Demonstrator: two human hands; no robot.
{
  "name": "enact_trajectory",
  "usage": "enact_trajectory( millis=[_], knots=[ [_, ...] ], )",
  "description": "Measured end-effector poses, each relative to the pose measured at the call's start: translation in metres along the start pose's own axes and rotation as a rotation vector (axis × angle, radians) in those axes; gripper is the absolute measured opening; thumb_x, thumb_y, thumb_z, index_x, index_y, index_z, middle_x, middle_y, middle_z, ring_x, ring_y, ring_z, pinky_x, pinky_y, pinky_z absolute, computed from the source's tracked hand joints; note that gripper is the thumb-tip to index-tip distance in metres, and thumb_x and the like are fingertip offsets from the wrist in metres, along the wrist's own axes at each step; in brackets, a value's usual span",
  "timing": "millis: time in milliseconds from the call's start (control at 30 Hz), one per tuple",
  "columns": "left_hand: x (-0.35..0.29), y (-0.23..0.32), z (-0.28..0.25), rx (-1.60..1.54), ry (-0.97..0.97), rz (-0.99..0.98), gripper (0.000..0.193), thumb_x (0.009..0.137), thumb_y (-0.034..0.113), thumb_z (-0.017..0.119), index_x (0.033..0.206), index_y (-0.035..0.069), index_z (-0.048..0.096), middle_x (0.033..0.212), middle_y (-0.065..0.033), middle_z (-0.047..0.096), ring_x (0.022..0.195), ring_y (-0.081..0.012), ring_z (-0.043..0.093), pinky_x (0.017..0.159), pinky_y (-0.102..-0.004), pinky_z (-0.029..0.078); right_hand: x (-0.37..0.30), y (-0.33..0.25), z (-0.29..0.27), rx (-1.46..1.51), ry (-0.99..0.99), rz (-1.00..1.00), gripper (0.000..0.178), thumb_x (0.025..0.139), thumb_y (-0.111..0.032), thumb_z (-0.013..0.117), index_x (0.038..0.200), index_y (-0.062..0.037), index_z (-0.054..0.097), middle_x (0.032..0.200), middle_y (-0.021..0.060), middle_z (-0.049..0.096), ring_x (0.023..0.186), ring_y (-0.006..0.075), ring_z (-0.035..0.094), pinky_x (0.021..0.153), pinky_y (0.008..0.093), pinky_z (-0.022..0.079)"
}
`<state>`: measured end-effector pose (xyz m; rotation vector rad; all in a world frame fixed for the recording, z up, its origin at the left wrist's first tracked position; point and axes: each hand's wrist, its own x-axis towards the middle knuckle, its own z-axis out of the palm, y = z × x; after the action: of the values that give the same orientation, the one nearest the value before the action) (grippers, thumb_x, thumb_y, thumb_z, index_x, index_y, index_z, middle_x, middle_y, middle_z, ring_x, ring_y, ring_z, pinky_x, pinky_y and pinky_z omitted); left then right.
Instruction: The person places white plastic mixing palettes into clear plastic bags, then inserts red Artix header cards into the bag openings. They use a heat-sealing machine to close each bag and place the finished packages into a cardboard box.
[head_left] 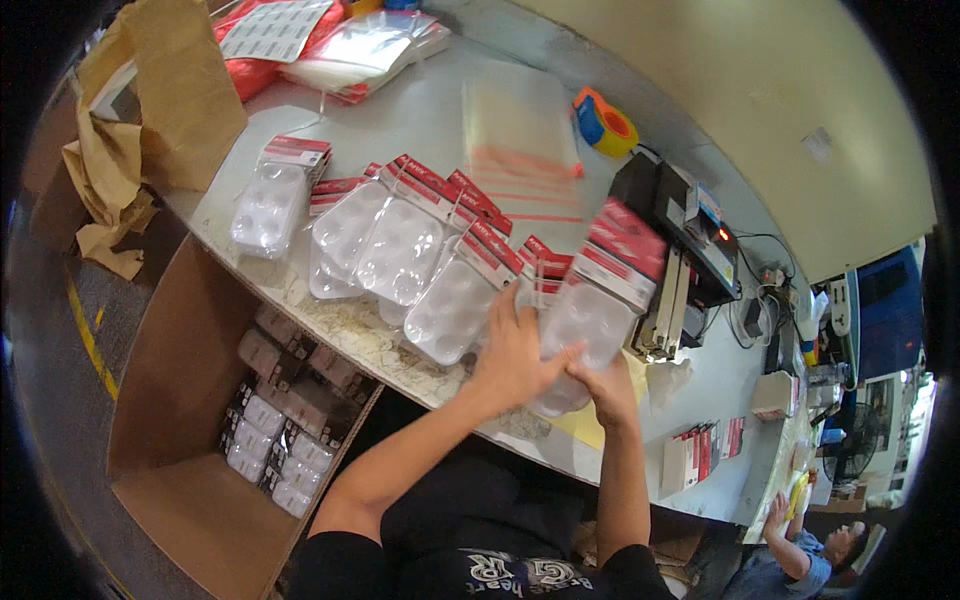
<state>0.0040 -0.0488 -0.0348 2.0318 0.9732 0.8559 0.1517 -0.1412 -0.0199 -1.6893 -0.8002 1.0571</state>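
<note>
Right hand (606, 388) grips plastic packs (592, 325) extending beyond it; left hand (518, 352) alongside, grasp not determinable through blur. Pack edges should be flush.

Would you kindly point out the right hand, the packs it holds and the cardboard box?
Right hand (607, 388): head view, base of the thumb.
Held packs (592, 318): head view, white tray.
Cardboard box (172, 375): head view, inner wall.

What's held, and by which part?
The right hand grips red-topped blister packaging near its lower end; whether the left hand grips too is unclear.
</note>
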Motion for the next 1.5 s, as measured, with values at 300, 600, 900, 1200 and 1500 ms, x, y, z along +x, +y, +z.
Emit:
enact_trajectory(
  millis=[300,600,900,1200,1500],
  knots=[
    [0.035,-0.023,-0.053,0.585,0.009,-0.164,0.094,0.083,0.066,0.052,0.13,-0.016,0.039,0.136,-0.0296,0.039,0.129,-0.0404,0.035,0.105,-0.0497,0.03,0.047,0.011,0.035,-0.065,0.104,0.17,0.075,0.084,-0.049,0.068,0.128,0.0075,0.044,0.121,0.0198,0.056,0.111,0.0258,0.055,0.095,0.0349,0.043],
    [0.017,-0.042,-0.044,-0.056,-0.008,-0.296,0.111,0.073,0.066,0.066,0.136,-0.017,0.025,0.125,-0.0344,0.045,0.119,-0.0466,0.045,0.099,-0.0475,0.039,0.036,0.004,0.053,0.277,0.072,0.075,0.084,0.072,-0.03,0.082,0.135,0.0019,0.036,0.126,0.0177,0.053,0.114,0.0277,0.054,0.096,0.038,0.044],
    [0.0,-0.05,-0.036,-0.467,-0.107,-0.192,0.131,0.052,0.057,0.086,0.143,-0.007,0.017,0.137,-0.0297,0.039,0.128,-0.0392,0.042,0.106,-0.0435,0.034,0.013,0.017,0.042,0.104,0.001,-0.184,0.089,0.063,-0.034,0.087,0.13,0.0017,0.041,0.12,0.0147,0.056,0.111,0.0269,0.056,0.095,0.039,0.045],
    [-0.032,-0.042,-0.031,-0.732,-0.196,0.128,0.154,0.042,0.044,0.095,0.148,0.001,-0.008,0.153,-0.0214,0.006,0.14,-0.0338,0.02,0.114,-0.0431,0.021,-0.024,0.025,0.011,0.028,-0.179,-0.239,0.095,0.055,-0.033,0.092,0.131,0.0015,0.044,0.121,0.0141,0.058,0.113,0.0253,0.054,0.097,0.0396,0.043],
    [0.001,-0.033,-0.043,-0.462,-0.315,0.445,0.165,0.038,0.053,0.093,0.144,0.003,-0.024,0.153,-0.0242,-0.01,0.143,-0.0381,0.005,0.116,-0.0475,0.016,-0.01,0.016,-0.029,-0.108,-0.392,-0.277,0.097,0.045,-0.031,0.097,0.126,-0.0014,0.053,0.122,0.0101,0.061,0.113,0.0218,0.055,0.099,0.0396,0.042]
  ],
)
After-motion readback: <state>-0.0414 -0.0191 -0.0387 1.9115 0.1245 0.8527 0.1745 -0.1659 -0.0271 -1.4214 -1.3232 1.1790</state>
